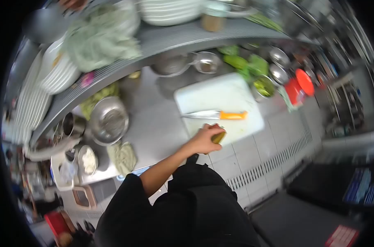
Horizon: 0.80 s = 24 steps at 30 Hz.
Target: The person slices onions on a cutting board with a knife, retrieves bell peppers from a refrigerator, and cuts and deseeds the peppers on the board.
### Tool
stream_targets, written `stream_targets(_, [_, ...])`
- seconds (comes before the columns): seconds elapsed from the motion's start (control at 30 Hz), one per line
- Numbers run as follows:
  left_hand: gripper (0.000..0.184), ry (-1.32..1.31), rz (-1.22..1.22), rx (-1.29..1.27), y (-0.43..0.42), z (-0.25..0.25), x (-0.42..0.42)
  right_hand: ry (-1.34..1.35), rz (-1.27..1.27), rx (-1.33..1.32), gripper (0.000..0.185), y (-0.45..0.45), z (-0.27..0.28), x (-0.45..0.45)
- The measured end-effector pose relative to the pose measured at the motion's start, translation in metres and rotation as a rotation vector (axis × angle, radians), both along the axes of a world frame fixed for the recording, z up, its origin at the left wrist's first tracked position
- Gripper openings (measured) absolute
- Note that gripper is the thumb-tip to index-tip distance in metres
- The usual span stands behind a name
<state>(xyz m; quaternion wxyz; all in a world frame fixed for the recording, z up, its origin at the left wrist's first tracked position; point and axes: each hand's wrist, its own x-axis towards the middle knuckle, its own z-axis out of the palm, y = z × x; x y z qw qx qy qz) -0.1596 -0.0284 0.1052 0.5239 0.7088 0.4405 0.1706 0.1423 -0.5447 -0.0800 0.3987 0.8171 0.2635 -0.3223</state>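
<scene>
My left hand [205, 139] reaches in from the left, over the near edge of a white cutting board [211, 92]. Its fingers are closed around a small yellow-green and brownish piece of food [219, 136], too blurred to name and partly hidden by the fingers. Just beyond the hand, a knife [233, 115] with an orange handle lies flat on the board, its blade pointing left. No hand touches the knife. My right hand does not appear in the view.
A metal bowl [109, 120] and a crumpled cloth [122, 158] sit on the steel counter at left. Leafy greens [259, 65], a container of greens [264, 86] and a red container [294, 90] stand at right. An overhead shelf [174, 40] holds stacked plates [170, 11].
</scene>
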Motion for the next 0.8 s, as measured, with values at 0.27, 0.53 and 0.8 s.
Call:
stream_targets(0.27, [0.065, 0.082, 0.237, -0.156, -0.023, 0.020, -0.083, 0.115, 0.129, 0.219, 0.049, 0.173, 0.000, 0.079])
stream_targets(0.53, [0.063, 0.145, 0.706, -0.065, -0.045, -0.044, -0.105, 0.698, -0.002, 1.081, 0.051, 0.415, -0.025, 0.135])
stream_targets(0.8, [0.067, 0.191, 1.350, -0.099, -0.029, -0.099, -0.087, 0.720, 1.252, 1.325, 0.055, 0.577, 0.140, 0.005])
